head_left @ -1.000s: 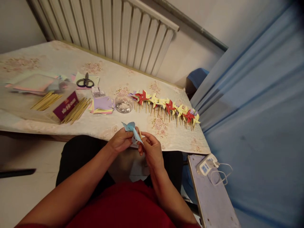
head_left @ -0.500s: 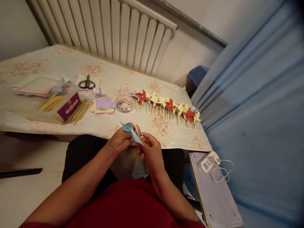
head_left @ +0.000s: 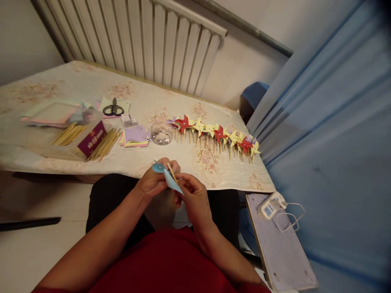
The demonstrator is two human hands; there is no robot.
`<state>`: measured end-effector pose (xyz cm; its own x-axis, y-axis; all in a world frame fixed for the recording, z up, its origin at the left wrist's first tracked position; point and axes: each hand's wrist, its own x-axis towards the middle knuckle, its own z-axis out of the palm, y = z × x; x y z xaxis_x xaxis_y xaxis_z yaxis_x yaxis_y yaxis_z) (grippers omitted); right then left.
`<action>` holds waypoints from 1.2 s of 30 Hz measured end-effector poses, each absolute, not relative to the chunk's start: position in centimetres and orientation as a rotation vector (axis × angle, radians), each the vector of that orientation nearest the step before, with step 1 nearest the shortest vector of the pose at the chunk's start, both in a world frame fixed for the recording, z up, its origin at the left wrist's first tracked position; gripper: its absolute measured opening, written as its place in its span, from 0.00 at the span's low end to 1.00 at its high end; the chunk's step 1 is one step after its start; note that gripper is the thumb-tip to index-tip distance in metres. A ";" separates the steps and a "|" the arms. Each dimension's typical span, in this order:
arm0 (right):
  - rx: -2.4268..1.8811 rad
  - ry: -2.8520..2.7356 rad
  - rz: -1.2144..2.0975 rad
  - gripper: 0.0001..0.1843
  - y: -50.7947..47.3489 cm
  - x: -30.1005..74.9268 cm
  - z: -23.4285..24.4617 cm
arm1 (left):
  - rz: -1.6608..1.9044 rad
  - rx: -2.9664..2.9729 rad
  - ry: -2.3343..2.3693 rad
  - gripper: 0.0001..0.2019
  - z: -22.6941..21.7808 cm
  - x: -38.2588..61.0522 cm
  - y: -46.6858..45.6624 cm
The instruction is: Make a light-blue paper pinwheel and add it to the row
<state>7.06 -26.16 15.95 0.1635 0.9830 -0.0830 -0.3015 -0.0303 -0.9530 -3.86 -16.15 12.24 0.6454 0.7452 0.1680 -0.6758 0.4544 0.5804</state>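
Note:
My left hand [head_left: 153, 180] is closed on a light blue paper pinwheel [head_left: 171, 182], with its curled blades facing up and to the right. A thin wooden stick [head_left: 172, 172] stands at a slant behind the blue paper, and my right hand [head_left: 193, 191] pinches its lower part. Both hands are close together over my lap, just off the table's front edge. Where the stick meets the paper is hidden by the fingers and the blades.
Finished pinwheels [head_left: 220, 132] lie in a row at the table's right. Left of them are a dish of pins [head_left: 161, 134], paper squares [head_left: 136, 133], scissors [head_left: 113, 108], wooden sticks [head_left: 104, 145] and a clear box [head_left: 42, 152]. A power strip [head_left: 270, 206] rests on a bench [head_left: 282, 252].
The blue pinwheel has turned slightly, and the stick leans further to the left. My hands have stayed close together; the view has shifted a little.

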 end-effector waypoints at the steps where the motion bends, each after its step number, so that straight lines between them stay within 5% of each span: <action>1: -1.104 -0.835 1.254 0.12 -26.2 7.0 16.1 | 0.882 0.663 0.117 0.18 12.3 -3.9 -16.2; 36: -1.112 -0.791 1.278 0.10 -25.8 6.1 16.0 | 0.882 0.652 0.121 0.18 12.2 -4.5 -16.1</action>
